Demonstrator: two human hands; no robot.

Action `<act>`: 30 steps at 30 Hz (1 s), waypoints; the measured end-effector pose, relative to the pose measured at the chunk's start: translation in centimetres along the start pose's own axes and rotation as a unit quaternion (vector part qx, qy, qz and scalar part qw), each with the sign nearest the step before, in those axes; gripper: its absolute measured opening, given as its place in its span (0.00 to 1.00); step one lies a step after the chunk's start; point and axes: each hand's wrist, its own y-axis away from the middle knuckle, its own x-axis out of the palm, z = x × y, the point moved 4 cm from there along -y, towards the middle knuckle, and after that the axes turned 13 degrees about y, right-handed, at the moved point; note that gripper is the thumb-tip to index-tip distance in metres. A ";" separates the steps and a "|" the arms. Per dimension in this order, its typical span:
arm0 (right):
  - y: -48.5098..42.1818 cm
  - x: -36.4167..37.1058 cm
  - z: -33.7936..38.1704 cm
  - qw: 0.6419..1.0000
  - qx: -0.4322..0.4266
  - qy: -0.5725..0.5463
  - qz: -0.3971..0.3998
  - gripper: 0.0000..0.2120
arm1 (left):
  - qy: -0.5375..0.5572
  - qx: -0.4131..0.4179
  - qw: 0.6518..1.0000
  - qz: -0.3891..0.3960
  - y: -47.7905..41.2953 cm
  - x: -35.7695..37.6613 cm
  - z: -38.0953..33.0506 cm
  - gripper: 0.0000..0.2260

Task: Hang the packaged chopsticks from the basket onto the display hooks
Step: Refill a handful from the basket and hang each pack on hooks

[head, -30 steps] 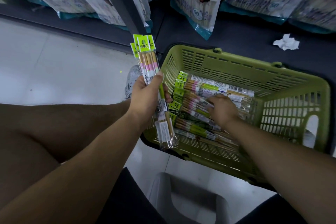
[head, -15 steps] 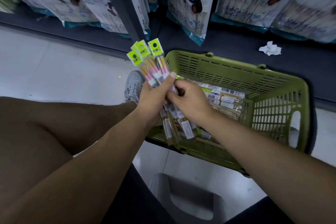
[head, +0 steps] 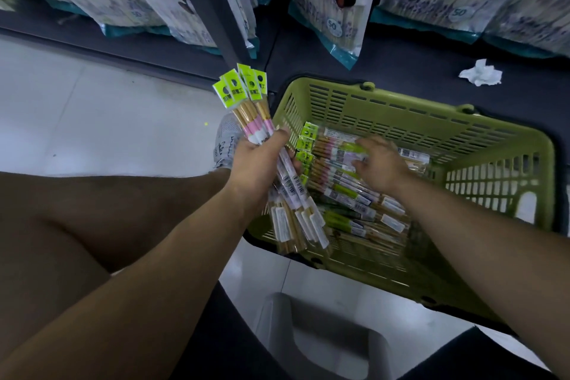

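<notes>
chopstick bundle (head: pixel 251 111): fanned, green headers up | loose packs (head: pixel 348 194): piled flat in green basket (head: pixel 416 123)

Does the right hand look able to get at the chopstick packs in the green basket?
Likely yes: the right hand hovers right over the packs, and the open-topped basket leaves them uncovered.

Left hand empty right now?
No, the left hand grips a fanned bundle of chopstick packs, with their green header tabs pointing up.
</notes>
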 end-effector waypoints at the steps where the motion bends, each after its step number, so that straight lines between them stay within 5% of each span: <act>1: -0.4 0.5 -0.7 1.000 0.003 0.019 0.004 0.28 | -0.004 0.001 1.000 0.001 -0.1 -0.1 0.1 0.08; 13: -2.3 2.3 -0.5 0.976 0.023 0.212 -0.046 0.19 | -0.032 0.010 0.999 0.000 -0.5 0.1 0.4 0.10; 30: -1.8 2.1 -0.6 0.983 -0.006 0.186 0.003 0.17 | -0.023 0.001 1.000 -0.010 -0.7 0.0 0.5 0.11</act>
